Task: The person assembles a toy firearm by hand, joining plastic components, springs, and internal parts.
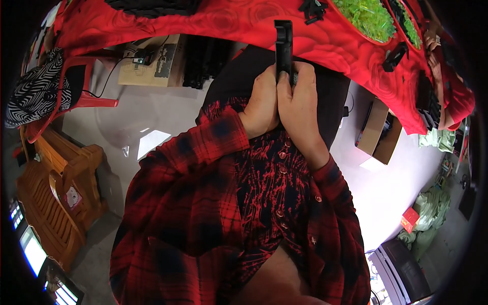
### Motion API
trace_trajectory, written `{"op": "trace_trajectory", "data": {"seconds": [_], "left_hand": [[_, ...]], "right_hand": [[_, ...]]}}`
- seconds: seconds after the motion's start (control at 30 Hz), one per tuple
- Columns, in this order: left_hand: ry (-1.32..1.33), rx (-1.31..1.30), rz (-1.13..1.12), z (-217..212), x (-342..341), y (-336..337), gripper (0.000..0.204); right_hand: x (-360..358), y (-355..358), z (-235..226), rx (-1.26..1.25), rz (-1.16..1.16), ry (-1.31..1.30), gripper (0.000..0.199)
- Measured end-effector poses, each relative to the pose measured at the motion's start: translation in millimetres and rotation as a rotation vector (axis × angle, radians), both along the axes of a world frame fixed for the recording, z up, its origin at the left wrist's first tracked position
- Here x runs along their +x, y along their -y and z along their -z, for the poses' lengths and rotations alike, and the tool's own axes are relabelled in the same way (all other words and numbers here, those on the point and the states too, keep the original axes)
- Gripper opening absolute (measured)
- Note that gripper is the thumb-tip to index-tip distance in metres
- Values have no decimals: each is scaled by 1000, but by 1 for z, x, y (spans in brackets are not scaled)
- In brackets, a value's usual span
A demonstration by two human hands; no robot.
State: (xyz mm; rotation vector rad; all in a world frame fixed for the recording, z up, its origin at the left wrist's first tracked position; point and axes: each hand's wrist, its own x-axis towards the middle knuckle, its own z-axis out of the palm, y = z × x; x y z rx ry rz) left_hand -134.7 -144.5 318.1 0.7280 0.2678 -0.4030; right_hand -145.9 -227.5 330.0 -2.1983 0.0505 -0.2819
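Both my hands are closed around a long, narrow black plastic part [284,43]. It stands out beyond my fingers toward the table, with a hollow channel and curved ribs at its far end. My left hand [262,99] wraps its lower left side, and my right hand [299,99] grips from the right with the thumb laid along it. The palms hide the part's lower end. Just past it is the red cloth-covered table [229,23]. Small black pieces [312,10] lie on the cloth, and translucent yellow-green pieces [366,18] fill a red-rimmed tray at the right.
A black pile [152,6] sits at the table's far left. Another black part [395,57] lies at the right, near another person's hand [434,63]. Cardboard boxes [147,71] stand under the table. A red chair [96,101] and wooden bench [56,188] are at left.
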Motion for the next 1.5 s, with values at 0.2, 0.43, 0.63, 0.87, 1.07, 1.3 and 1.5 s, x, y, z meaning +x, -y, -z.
{"op": "trace_trajectory", "data": {"seconds": [0.2,0.43,0.63,0.87,1.07,1.3,1.5], "left_hand": [[-26,40,12,-2,2,1,34],[50,68,98,15,5,4,38],[53,-89,364,10,7,-1,44],[287,49,467,-10,5,-12,33],[352,16,541,-5,8,-19,46],[270,-127,569,-7,13,-22,41],[329,160,383,-4,9,-12,33]], "right_hand": [[0,-2,-1,27,33,31,24],[-2,9,-6,215,69,-128,23],[4,37,-16,384,94,-264,29],[3,53,-41,689,-156,-385,29],[8,66,-44,772,-192,-464,35],[6,57,-31,275,239,114,26],[1,46,-44,-437,46,323,15]]}}
